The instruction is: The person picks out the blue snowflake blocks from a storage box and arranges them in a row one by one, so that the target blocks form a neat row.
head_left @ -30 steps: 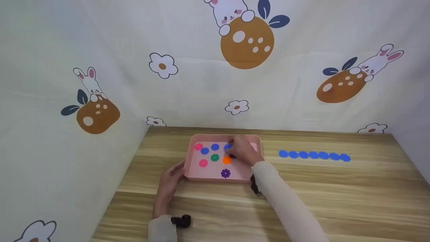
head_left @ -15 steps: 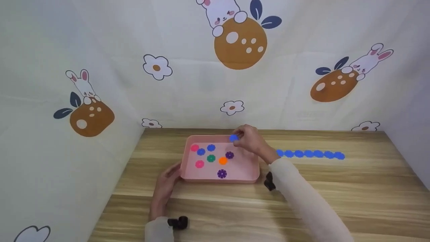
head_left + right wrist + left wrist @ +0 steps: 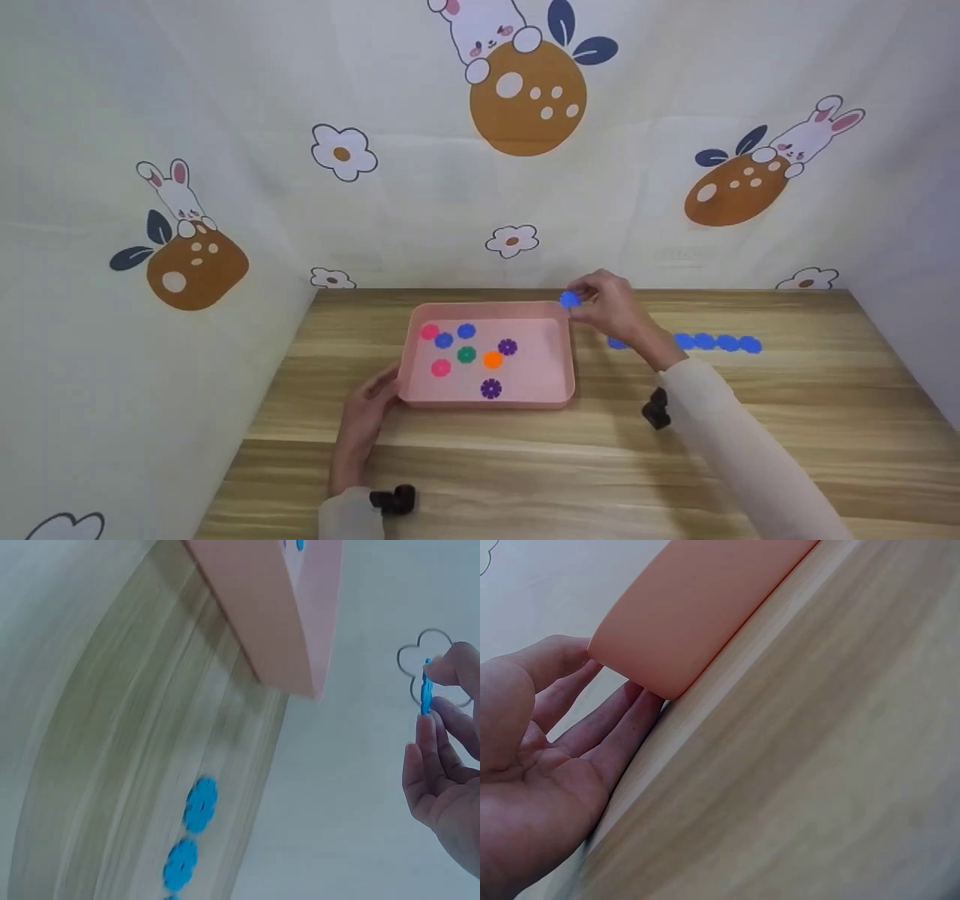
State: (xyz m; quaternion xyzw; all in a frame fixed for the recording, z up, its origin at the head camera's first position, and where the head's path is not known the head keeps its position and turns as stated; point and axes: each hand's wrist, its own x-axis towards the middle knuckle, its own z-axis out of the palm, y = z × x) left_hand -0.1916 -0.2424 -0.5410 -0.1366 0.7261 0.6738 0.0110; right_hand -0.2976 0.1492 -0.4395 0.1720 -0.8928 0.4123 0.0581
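My right hand pinches a blue interlocking disc with notched edges between thumb and fingers, over the back right corner of the pink tray. In the right wrist view the held disc stands edge-on between the fingertips. My left hand touches the tray's left side near its front corner. In the left wrist view the thumb lies at the tray's rim and the fairly straight fingers reach low along the wall, their tips partly hidden.
Loose discs lie in the tray: two blue, two pink, two purple, a green one and an orange one. Right of it, a row of several blue discs lies on the wooden table, partly hidden by my right hand. Patterned cloth stands behind.
My right hand has lifted the blue disc out of the tray's back part and moved right to its back right corner. My left hand has stayed at the tray. The head view has shifted slightly.
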